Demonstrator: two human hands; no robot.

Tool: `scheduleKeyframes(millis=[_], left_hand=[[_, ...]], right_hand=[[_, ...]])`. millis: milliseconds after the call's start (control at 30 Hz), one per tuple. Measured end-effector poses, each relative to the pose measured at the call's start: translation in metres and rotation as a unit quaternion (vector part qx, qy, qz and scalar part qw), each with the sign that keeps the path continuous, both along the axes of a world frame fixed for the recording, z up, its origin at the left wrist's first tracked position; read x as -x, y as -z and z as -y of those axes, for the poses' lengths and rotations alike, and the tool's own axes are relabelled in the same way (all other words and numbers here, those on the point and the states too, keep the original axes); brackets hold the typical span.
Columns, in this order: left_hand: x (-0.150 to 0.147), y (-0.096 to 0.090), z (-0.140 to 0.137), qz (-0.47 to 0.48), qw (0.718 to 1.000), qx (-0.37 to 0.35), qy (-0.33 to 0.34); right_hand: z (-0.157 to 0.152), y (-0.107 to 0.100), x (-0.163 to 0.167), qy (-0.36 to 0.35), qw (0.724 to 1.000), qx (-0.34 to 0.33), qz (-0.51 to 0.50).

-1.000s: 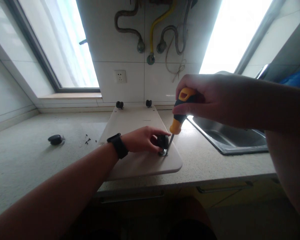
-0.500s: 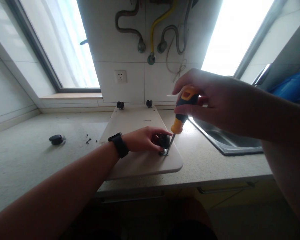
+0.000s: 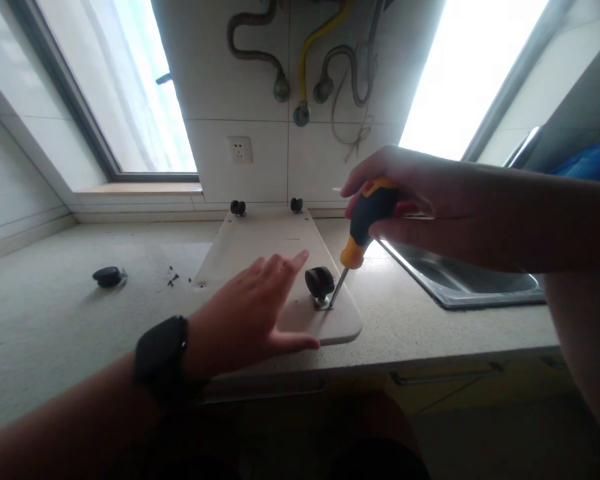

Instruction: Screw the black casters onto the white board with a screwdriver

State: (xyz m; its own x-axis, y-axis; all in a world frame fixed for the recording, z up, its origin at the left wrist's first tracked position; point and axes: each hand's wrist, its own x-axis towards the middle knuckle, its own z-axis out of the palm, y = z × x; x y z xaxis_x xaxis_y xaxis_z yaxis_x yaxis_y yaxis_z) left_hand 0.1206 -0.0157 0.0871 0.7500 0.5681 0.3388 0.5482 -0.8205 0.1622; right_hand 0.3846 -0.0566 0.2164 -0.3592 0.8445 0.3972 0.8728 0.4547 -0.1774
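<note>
We seem mid-turn on the caster [image 3: 320, 283] at the board [image 3: 265, 237]'s five o'clock, right hand [image 3: 415, 200] in firm grip round the screwdriver [image 3: 373, 210], left hand [image 3: 245, 307] spread, holding nothing; next turn wants steady pressure.

Daylight reaches me through 2 windows [image 3: 135, 100]: the pane at 10 o'clock shows pale blue, the one at 2 o'clock is burnt out to white. Glare catches the sink [image 3: 447, 307] near 3 o'clock. My right arm [image 3: 520, 220] is backlit and dark, the cabinets [image 3: 460, 393] at 5 o'clock gloomy. My left hand [image 3: 250, 307] looks slightly blurred; the wide lens slants both window frames outward.
</note>
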Motion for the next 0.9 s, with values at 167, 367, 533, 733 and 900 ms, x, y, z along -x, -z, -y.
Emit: scheduleKeyframes(millis=[167,367,533,733,900], left_hand=[[0.030,0.035,0.022,-0.104,0.978,-0.175,-0.039],[0.053,0.056,0.024,-0.094,0.958,-0.269,-0.038],[0.060,0.058,0.022,-0.078,0.952,-0.296,-0.018],[0.063,0.060,0.023,-0.085,0.945,-0.315,-0.007],[0.060,0.060,0.025,-0.076,0.946,-0.314,-0.019]], right_hand=[[0.001,-0.005,0.016,0.113,0.992,-0.026,0.047],[-0.008,-0.001,0.031,0.191,0.973,-0.100,0.078],[-0.013,-0.004,0.016,0.031,0.999,0.008,-0.033],[-0.010,-0.012,0.009,-0.063,0.992,0.077,-0.073],[-0.011,-0.012,0.028,0.086,0.996,0.014,0.012]])
